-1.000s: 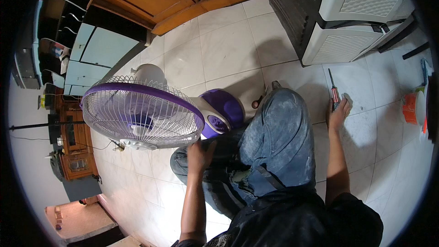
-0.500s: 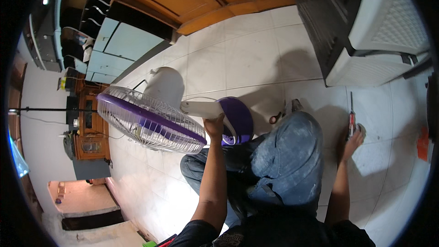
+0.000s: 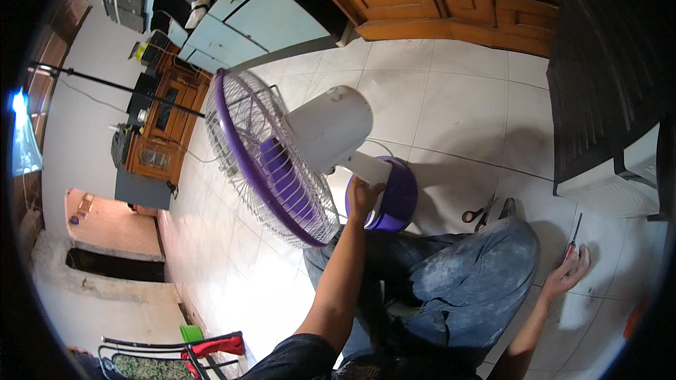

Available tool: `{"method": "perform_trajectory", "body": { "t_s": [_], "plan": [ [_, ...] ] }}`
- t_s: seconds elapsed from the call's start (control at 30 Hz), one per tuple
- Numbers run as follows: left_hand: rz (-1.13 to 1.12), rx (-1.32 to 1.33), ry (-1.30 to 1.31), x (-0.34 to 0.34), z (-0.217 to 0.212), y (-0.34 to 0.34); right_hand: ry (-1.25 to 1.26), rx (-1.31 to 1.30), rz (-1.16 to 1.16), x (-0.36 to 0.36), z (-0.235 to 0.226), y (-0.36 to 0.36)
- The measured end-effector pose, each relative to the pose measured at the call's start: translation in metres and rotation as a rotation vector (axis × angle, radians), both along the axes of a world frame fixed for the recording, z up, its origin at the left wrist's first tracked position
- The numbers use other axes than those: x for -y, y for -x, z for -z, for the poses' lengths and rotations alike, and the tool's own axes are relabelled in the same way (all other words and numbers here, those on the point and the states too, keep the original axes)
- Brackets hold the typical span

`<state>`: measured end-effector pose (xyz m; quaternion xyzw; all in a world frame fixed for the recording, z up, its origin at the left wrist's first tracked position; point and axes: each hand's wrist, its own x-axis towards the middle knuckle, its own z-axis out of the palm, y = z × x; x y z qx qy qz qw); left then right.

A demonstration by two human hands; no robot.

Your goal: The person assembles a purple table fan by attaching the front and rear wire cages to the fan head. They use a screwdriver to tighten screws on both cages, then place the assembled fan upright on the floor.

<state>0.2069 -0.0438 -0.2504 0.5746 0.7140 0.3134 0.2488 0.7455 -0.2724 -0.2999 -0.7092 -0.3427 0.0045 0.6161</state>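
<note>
My left hand is wrapped round the pale neck of an electric fan. The fan has a round wire cage with a purple rim, a white motor housing and a purple base beside my folded leg. Its head leans left, the cage turned away from the cabinets. Low at the right, my right hand has its fingers about the red handle of a screwdriver, the shaft pointing away from me. The fingers hide part of that handle.
Scissors lie on the tiled floor by my knee. A dark and pale plastic drawer unit stands at the right. Wooden cabinets and a pale blue cabinet line the far side. A folding chair is at lower left.
The view has swung left, so the scene sits farther right. The fan's head has turned, showing more of its motor housing. My right hand covers more of the screwdriver's handle.
</note>
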Motion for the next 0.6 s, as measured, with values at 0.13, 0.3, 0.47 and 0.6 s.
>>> {"method": "perform_trajectory", "body": {
  "t_s": [0.13, 0.3, 0.47, 0.6],
  "plan": [
    [-0.068, -0.015, -0.013, -0.001, -0.014, -0.017, 0.000, 0.061, -0.331, -0.087, -0.090, 0.022],
    [-0.098, -0.091, 0.062, 0.000, -0.025, -0.019, -0.158, 0.303, -1.004, -0.226, -0.272, 0.151],
    [-0.111, -0.080, 0.049, 0.002, -0.016, -0.015, -0.325, 0.313, -1.328, -0.322, -0.298, 0.277],
    [-0.102, -0.123, -0.003, -0.003, -0.021, -0.021, -0.323, 0.297, -1.331, -0.344, -0.279, 0.321]
  ]
}}
